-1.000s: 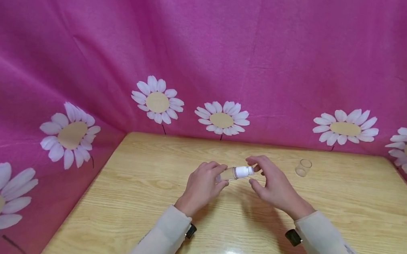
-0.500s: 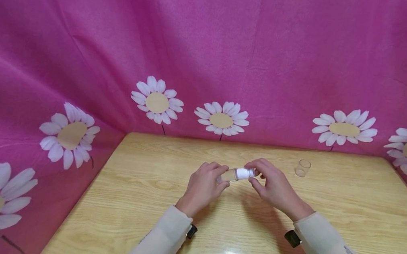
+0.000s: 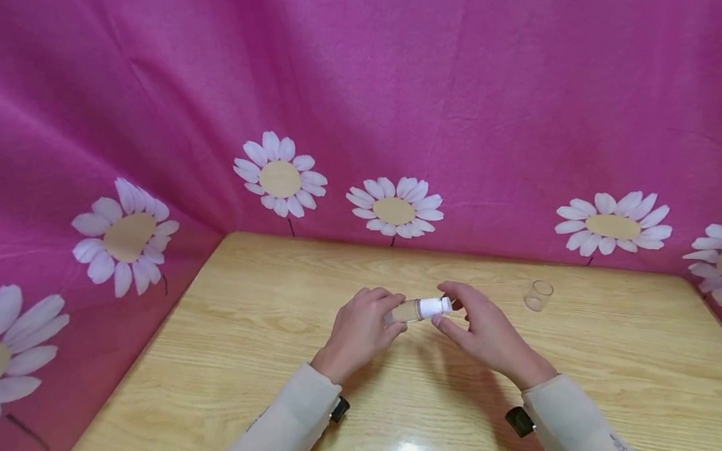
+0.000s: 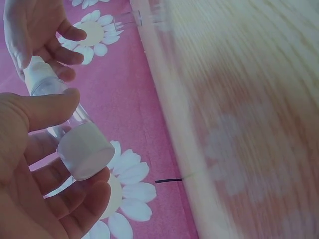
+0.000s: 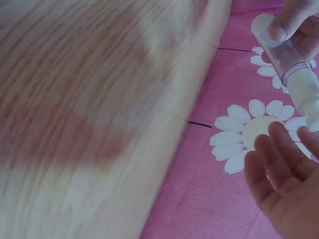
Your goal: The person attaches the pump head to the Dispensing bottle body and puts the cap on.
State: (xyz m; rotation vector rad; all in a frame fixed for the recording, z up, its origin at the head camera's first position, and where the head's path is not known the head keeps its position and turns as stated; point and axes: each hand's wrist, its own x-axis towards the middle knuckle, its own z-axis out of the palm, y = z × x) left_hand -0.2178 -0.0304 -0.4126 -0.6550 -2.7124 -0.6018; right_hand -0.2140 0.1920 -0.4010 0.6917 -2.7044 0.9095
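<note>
A clear pump bottle (image 3: 405, 310) with a white pump top (image 3: 435, 307) and white base is held tilted, nearly lying, above the table. My left hand (image 3: 356, 332) grips its clear body, thumb on one side and fingers on the other. In the left wrist view, the bottle's white base (image 4: 85, 152) rests against those fingers. My right hand (image 3: 492, 331) is at the white top, thumb and forefinger pinching around it. Its other fingers (image 5: 261, 159) hang loosely curled away from the bottle in the right wrist view.
A clear round cap (image 3: 538, 296) stands on the wooden table (image 3: 259, 360), to the right beyond my right hand. A pink cloth (image 3: 374, 76) with white daisies hangs along the table's back and left side.
My right thumb and forefinger have closed in on the white top and shifted along it. My left hand and the bottle stay nearly in place.
</note>
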